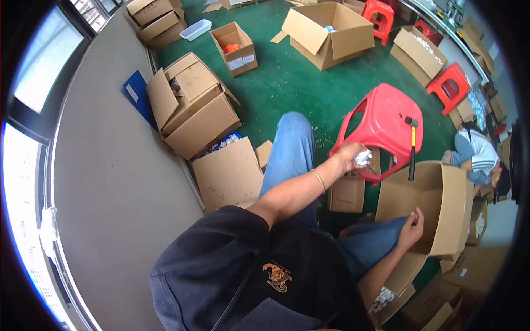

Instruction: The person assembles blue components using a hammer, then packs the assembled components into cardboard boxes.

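My left hand is stretched out to the near edge of a red plastic stool. Its fingers are closed on a small white piece, whose exact kind I cannot make out; a thin dark rod shows just below it. On the stool's seat lies a hammer with a black and yellow handle, its end sticking out past the edge. My right hand is at the opening of a large cardboard box, fingers curled together. Whatever those fingers may hold is hidden.
A flattened carton lies under the stool. On my left stands a bulging cardboard box near the wall. Farther off are a small carton with orange things, a big open box and more red stools. Another person crouches at the right.
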